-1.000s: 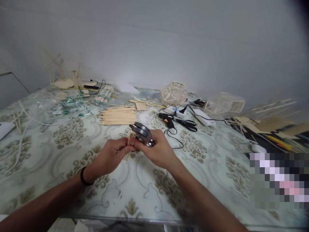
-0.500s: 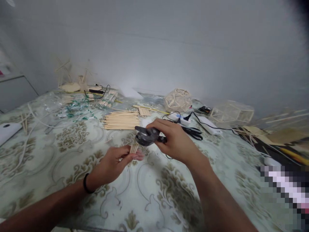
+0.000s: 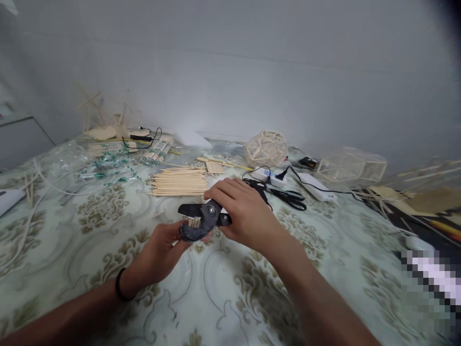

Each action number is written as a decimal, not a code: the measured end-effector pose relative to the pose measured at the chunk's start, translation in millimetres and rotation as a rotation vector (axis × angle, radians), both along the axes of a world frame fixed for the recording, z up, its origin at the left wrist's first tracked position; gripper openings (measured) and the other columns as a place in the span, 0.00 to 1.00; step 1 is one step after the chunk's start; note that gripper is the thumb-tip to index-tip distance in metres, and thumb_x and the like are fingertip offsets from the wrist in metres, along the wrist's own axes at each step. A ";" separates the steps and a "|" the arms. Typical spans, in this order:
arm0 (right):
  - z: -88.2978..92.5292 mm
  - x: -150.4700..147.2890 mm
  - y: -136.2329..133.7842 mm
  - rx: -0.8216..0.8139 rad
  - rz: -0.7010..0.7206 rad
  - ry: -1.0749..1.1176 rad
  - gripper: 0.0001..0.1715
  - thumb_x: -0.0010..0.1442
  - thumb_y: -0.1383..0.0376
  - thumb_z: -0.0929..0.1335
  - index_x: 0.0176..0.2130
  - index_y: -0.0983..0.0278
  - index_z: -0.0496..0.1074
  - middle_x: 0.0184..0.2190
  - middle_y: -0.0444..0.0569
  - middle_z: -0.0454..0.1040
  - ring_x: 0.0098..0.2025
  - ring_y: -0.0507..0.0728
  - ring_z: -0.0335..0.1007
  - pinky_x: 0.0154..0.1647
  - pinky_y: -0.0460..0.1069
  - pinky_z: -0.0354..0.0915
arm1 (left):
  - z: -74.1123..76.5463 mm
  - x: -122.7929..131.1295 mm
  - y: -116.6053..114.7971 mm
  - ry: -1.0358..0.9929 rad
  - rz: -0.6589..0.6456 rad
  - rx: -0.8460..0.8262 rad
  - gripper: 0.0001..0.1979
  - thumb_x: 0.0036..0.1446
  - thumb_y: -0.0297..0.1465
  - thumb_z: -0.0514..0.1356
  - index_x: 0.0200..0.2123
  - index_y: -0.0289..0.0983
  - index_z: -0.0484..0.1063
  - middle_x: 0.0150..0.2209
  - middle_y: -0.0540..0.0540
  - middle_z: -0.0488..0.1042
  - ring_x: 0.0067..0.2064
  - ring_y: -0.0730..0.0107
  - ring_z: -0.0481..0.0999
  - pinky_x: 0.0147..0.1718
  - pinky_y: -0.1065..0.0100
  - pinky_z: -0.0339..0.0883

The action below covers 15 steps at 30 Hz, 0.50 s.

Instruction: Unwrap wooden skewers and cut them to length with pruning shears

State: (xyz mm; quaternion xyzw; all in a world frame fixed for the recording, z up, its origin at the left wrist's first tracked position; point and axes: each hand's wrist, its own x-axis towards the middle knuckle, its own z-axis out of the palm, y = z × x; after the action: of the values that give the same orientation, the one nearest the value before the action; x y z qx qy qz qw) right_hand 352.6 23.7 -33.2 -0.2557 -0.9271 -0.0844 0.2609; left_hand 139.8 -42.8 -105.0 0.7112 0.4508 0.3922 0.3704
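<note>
Left hand [image 3: 160, 254] grip narrow, pinching a small bundle of wooden sticks [image 3: 195, 222] above the floral-covered table [image 3: 196, 298]; right hand [image 3: 248, 214] grip wrapped round the handles of pruning shears [image 3: 211, 210]; shears' blades spread, stick ends showing between them; pile of longer sticks [image 3: 179, 181] lies just beyond; black-handled scissors [image 3: 290, 198] and white power strip [image 3: 268, 176] sit beyond right hand; stick-frame polyhedron [image 3: 265, 148] stands farther back.
</note>
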 end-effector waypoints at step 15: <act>2.6 2.5 -2.6 0.012 -0.038 -0.048 0.14 0.52 0.74 0.66 0.40 0.63 0.70 0.37 0.53 0.75 0.38 0.61 0.64 0.41 0.53 0.58 | 5.2 1.0 -0.3 0.020 -0.007 0.067 0.13 0.69 0.34 0.59 0.44 0.43 0.85 0.45 0.50 0.87 0.48 0.60 0.85 0.51 0.64 0.76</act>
State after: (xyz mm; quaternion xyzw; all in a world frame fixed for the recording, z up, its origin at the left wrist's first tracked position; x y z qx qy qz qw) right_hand 355.1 21.1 -30.6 -0.2698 -0.9274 -0.1011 0.2386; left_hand 140.8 -43.2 -99.8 0.7287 0.4385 0.3985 0.3434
